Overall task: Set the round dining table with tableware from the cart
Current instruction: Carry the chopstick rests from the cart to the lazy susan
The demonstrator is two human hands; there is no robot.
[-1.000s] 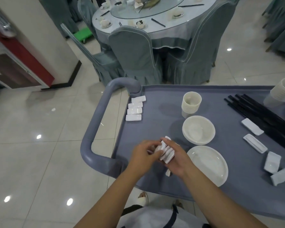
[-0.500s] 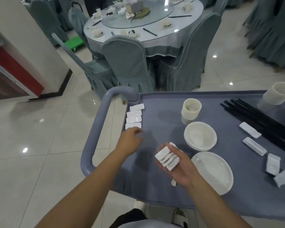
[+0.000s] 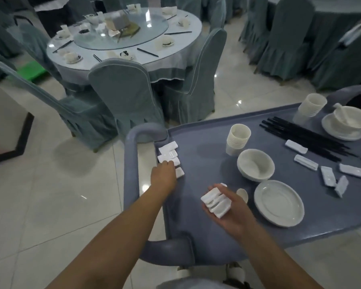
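Single head-worn view, wide-angle, looking forward and down from person's standing height. Near: cart (image 3: 206,142) top fills lower right of frame, its left edge and near-left corner close under camera, right edge cut off by frame. Both forearms enter from bottom edge. Farther ahead: round dining table (image 3: 181,51) at upper left, well apart from cart. Straight lines bow near frame borders.

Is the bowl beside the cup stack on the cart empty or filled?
Empty: the bowl sits upright on the cart, its white inside bare down to the bottom.
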